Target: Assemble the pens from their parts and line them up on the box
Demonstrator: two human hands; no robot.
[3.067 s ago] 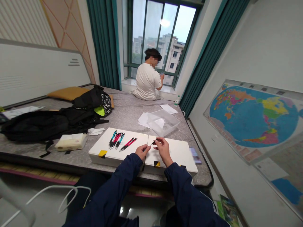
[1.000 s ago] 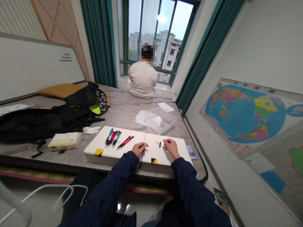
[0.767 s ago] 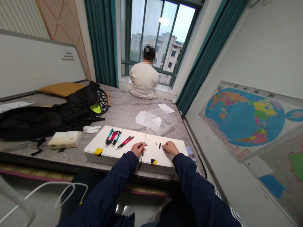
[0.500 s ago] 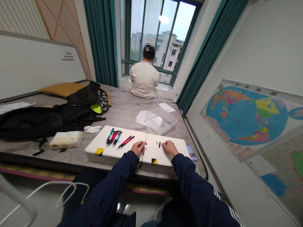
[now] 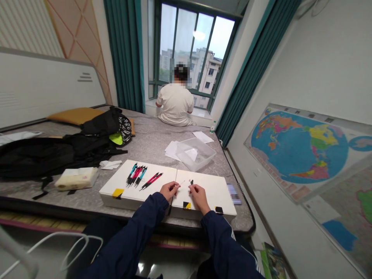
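My left hand (image 5: 170, 190) is closed in a pinch on a thin pen refill (image 5: 181, 183), its light tip pointing up and right. My right hand (image 5: 198, 196) is closed too, thumb and fingertips together. Whether a small part sits between them is hidden. Just beyond those fingertips lie small black pen parts (image 5: 191, 181) on the right white box (image 5: 215, 190). To the left of my hands, two red-and-black pens (image 5: 151, 181) lie on the left white box (image 5: 116, 179). Beside them is a row of several blue and red pens (image 5: 136, 175).
Behind the boxes stands a clear plastic bin (image 5: 200, 153) by white papers (image 5: 171, 150). A tissue pack (image 5: 77, 178) and black backpack (image 5: 37, 153) lie left. A phone (image 5: 234, 194) is at the right. A person (image 5: 176, 102) sits by the window, back turned.
My right hand has moved left, closer to my left hand and the small parts. The refill in my left hand now tilts further right. The view has shifted slightly.
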